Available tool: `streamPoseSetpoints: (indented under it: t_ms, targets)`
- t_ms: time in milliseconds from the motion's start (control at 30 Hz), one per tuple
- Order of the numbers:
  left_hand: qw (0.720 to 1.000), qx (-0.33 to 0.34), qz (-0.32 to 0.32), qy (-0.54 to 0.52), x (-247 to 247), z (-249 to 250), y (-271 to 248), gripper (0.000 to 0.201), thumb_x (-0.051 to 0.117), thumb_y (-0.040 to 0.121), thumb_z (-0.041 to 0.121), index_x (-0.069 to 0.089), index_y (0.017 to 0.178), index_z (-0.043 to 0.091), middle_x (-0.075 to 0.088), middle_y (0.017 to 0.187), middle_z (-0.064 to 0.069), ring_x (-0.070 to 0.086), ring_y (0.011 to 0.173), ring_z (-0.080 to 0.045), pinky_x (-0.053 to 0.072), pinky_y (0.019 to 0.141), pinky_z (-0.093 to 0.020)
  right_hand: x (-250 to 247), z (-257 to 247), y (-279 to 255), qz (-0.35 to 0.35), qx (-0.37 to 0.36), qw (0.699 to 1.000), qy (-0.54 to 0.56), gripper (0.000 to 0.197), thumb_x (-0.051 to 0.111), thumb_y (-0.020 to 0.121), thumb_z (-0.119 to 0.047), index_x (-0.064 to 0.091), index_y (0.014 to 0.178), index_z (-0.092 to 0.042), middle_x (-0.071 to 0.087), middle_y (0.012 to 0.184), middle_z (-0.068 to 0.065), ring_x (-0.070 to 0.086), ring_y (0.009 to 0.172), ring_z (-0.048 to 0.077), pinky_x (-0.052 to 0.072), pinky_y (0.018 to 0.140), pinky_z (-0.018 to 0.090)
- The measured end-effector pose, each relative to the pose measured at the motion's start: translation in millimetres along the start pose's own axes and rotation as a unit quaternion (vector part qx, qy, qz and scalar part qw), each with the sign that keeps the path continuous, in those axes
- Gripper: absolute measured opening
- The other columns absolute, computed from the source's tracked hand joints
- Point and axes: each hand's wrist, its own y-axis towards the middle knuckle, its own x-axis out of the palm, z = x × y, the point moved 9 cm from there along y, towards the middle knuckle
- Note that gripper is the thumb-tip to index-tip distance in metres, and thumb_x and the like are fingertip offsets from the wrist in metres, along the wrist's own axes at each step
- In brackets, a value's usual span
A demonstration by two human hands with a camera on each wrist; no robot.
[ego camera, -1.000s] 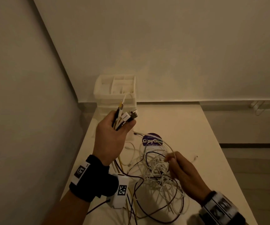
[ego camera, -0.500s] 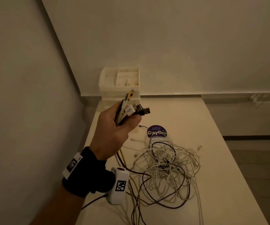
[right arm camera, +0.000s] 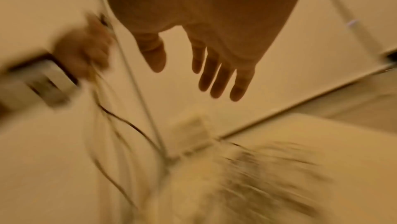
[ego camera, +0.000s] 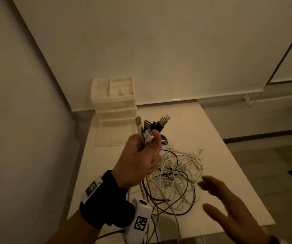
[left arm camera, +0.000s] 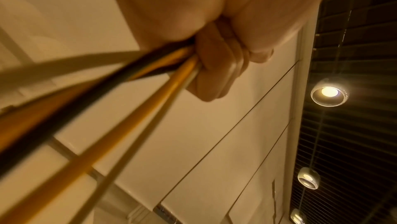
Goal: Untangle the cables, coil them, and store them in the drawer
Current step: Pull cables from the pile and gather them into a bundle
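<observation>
Left hand [ego camera: 138, 161]: raised above the counter [ego camera: 229, 164], fingers clenched around a bundle of cable ends. The plugs [ego camera: 150, 126] project upward from the fist: one white USB plug, several dark plugs, and a small white connector against the thumb. In the left wrist view, the curled fingers [left arm camera: 217, 74] clamp yellow, black and pale cable strands [left arm camera: 120, 108], which run down from the grip.

Right hand [ego camera: 229, 208]: released, fingers straight and spread, grasping nothing. It hovers over the near right part of the counter, just beside the cable pile; contact with the pile cannot be confirmed. The right wrist view shows the extended fingers [right arm camera: 217, 78] clear of any object; the remainder of that view is motion-blurred.

Tangled cables [ego camera: 177, 175]: a loose pile of white, dark and yellow leads lies on the counter between the two hands. Strands rise from the pile into the left hand.

A round dark sticker [ego camera: 163, 139] lies on the counter just behind the left fist, mostly hidden.

Drawer unit [ego camera: 114, 101]: a white plastic organiser with stacked drawers and an open compartmented top stands at the far left corner of the counter, against the wall. Its drawers appear closed.

Both wrists carry black bands with coded markers.
</observation>
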Motion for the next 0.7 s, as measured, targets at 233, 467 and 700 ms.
streamPoseSetpoints:
  t_ms: [233,467,700]
  targets:
    - [0.999,-0.013,0.018,0.036,0,-8,-13,0.07,0.055,0.077,0.071,0.032,0.054,0.009,0.018,0.049,-0.009,0.015,0.039,-0.015,0.02,0.041,-0.019,113,-87,67,-0.176,-0.079,0.97,0.15,0.007,0.061,0.089,-0.013,0.062,0.091,-0.02,0.069,0.079,-0.005,0.067,0.072,0.011,0.055,0.072,0.031]
    - [0.994,-0.006,0.106,0.021,-49,12,-24,0.056,0.045,0.08,0.067,0.028,0.058,0.019,0.024,0.048,0.004,0.019,0.036,-0.011,0.024,0.037,-0.025,165,-19,39,-0.212,-0.08,0.974,0.005,0.034,0.035,0.094,-0.057,0.038,0.068,-0.035,0.043,0.062,-0.01,0.042,0.057,0.003,0.035,0.06,0.029]
    - [0.981,0.002,0.18,-0.072,-74,22,-27,0.053,0.04,0.085,0.06,0.017,0.062,0.018,0.02,0.048,0.005,0.013,0.036,-0.006,0.013,0.038,-0.014,204,73,6,-0.302,-0.006,0.952,-0.057,0.018,0.048,0.091,-0.048,0.041,0.077,-0.041,0.046,0.07,-0.009,0.041,0.061,0.003,0.037,0.066,0.036]
